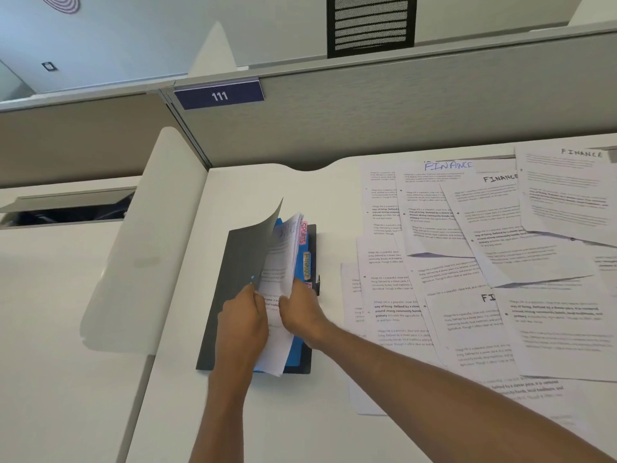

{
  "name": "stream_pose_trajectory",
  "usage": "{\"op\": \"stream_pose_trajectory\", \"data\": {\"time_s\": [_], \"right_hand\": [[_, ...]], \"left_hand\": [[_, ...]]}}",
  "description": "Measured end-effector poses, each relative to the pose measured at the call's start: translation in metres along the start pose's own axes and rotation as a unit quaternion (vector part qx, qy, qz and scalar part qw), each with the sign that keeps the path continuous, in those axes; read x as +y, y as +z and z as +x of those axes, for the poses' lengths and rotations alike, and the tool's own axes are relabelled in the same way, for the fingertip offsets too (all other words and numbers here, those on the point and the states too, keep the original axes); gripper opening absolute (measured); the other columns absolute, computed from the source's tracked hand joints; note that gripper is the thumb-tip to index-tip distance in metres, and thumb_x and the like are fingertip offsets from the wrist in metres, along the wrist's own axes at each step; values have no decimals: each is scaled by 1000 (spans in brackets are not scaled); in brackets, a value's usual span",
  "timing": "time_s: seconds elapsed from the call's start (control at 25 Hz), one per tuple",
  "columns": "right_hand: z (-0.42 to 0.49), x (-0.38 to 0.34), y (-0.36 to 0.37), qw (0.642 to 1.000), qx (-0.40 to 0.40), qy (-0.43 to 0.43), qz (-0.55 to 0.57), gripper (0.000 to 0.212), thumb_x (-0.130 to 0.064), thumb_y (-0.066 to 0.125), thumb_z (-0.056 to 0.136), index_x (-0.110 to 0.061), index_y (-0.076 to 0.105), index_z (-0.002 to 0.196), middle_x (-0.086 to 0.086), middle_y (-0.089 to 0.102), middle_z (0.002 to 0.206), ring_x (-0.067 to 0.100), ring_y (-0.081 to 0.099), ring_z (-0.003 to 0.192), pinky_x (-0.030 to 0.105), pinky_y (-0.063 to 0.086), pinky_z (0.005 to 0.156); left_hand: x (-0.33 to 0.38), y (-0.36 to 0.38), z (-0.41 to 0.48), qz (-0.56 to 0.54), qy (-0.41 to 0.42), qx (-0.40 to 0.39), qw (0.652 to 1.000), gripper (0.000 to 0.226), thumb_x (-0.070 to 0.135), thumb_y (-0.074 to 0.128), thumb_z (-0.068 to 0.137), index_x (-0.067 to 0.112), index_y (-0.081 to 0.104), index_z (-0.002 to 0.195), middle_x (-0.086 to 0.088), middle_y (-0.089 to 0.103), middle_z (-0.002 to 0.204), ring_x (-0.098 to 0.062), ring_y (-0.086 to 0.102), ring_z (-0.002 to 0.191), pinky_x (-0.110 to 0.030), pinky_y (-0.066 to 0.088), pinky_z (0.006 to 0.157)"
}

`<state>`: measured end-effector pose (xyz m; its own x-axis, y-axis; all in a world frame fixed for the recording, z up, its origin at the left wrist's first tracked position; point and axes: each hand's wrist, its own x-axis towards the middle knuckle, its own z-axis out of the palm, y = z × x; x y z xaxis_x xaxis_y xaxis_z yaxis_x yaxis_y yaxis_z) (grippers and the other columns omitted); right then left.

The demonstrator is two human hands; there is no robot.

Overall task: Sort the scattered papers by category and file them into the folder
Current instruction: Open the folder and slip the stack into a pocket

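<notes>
- Papers [278, 305] are already held inside the dark folder [233, 295], which lies on the white desk [267, 188] left of the loose sheets.
- Both hands are closed on that stack: left hand [242, 324] at its left edge, right hand [302, 314] at its right.
- Loose sheets [494, 262] are still spread out, so much filing is judged to be left.
- Two tabs can be read: SPORTS tab [303, 232] and FINANCE tab [306, 265].
- FINANCE headings are counted on three sheets, and one more is cut off.
</notes>
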<state>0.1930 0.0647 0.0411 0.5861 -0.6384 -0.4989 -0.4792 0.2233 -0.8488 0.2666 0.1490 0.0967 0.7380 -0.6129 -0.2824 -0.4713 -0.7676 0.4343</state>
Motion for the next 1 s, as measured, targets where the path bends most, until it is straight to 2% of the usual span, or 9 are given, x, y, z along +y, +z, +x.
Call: {"op": "stream_pose_trajectory", "data": {"time_s": [0.2,0.28,0.4,0.56,0.68,0.76,0.84,0.92,1.0], "right_hand": [[10,-4,-3,998,-41,50,17,35,-16,52,106,-19,50,141,9,62,137,20,60,105,29,56,77],[17,-6,-6,996,-60,61,11,37,-15,53,106,-15,53,143,12,64,137,27,64,114,35,61,84],[24,-6,-14,993,-92,71,-1,43,-14,55,105,-10,51,148,15,62,142,33,62,126,45,56,104],[24,-2,-19,988,-112,103,-16,45,-19,58,104,-10,47,147,14,60,142,33,62,125,46,58,101],[31,-9,-22,984,-116,116,-63,41,-20,62,102,-8,51,140,17,63,134,33,66,118,48,60,97],[35,-15,-23,985,-107,116,-74,36,-19,63,101,-6,54,132,18,64,128,33,67,115,48,61,97],[36,-17,-19,989,-87,112,-28,32,-19,64,99,-5,56,127,18,66,125,33,68,113,48,61,96],[31,-14,-14,996,-36,86,18,32,-23,63,100,-5,59,125,17,69,122,32,70,109,48,61,94],[23,-5,-9,999,30,44,10,30,-29,56,103,-8,60,123,13,68,121,27,69,105,43,62,90]], "left_hand": [[0,-4,-2,-2,1,-1,1000,35,36,43,109,9,58,125,-13,72,118,-34,75,97,-49,61,93],[0,-3,-2,0,4,-1,1000,38,37,43,108,9,59,127,-14,72,119,-32,74,97,-47,61,93],[-2,-3,-2,-9,3,6,1000,36,38,40,109,10,58,121,-11,72,114,-24,69,85,-44,62,89],[-4,-1,-3,9,-5,23,1000,31,39,38,108,14,55,115,-4,68,105,-18,63,78,-40,62,84],[0,3,-6,24,6,15,1000,33,37,37,110,13,58,121,-6,70,108,-22,67,83,-39,62,85],[3,3,-8,32,8,4,999,37,36,38,110,11,58,129,-10,72,115,-28,73,96,-41,62,92],[6,2,-9,27,0,-8,1000,39,37,41,109,10,56,132,-13,72,120,-32,74,103,-45,61,96],[8,1,-10,17,-8,-13,1000,39,39,43,108,11,55,131,-11,71,120,-31,75,102,-45,62,94],[11,1,-10,19,-17,-14,1000,37,40,40,109,13,54,129,-8,70,120,-30,75,99,-42,63,89]]}}
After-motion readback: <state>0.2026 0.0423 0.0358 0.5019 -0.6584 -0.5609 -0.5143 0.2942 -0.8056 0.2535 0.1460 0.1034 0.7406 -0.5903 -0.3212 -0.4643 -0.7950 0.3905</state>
